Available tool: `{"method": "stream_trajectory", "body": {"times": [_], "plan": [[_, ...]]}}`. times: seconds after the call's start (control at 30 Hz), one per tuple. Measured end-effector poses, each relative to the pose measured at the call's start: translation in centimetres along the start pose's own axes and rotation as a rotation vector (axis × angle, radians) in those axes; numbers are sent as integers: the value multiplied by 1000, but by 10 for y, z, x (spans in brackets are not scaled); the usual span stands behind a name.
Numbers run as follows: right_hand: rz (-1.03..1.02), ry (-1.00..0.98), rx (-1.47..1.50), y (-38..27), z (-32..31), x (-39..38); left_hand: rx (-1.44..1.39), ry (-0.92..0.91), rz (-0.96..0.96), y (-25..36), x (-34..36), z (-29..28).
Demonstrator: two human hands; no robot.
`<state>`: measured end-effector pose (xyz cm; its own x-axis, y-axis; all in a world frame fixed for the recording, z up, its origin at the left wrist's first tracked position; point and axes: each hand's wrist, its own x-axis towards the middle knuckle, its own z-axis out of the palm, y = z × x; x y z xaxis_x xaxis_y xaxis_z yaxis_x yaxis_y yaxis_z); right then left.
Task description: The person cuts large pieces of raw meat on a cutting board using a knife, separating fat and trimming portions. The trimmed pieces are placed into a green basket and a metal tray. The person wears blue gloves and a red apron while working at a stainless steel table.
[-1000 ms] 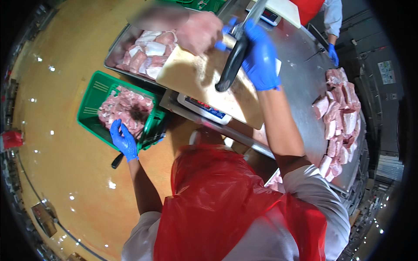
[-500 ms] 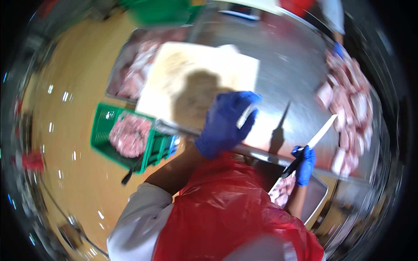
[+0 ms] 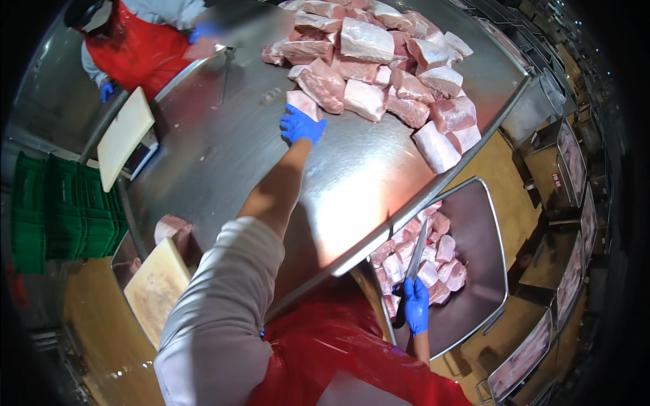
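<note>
My left hand (image 3: pixel 300 125) covers the near edge of the meat chunk (image 3: pixel 302 103) it touches, so I can't see my grip. My right hand (image 3: pixel 415 306) hides the knife (image 3: pixel 416 252) handle. My co-worker (image 3: pixel 139 34) is cut off by the top edge, hands blurred.

A broad stainless steel table (image 3: pixel 223 155) is seen, its surface lit by a bright glare near the front edge. A heap of pale pink meat chunks (image 3: pixel 386 74) is piled on its far right part. One smaller chunk (image 3: pixel 302 103) is set just apart from the heap, toward the middle.
</note>
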<state>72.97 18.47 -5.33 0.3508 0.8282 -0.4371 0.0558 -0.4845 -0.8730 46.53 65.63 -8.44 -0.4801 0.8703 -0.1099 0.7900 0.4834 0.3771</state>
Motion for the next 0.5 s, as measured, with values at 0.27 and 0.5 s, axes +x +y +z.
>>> {"method": "stream_trajectory", "body": {"times": [0.27,0.5], "plan": [[25,35,18,-12,-62,34,-127,-107,52,-14,61,24],[-125,-224,-43,-51,-19,119,-1429,-781,-43,-183,-73,-8]]}}
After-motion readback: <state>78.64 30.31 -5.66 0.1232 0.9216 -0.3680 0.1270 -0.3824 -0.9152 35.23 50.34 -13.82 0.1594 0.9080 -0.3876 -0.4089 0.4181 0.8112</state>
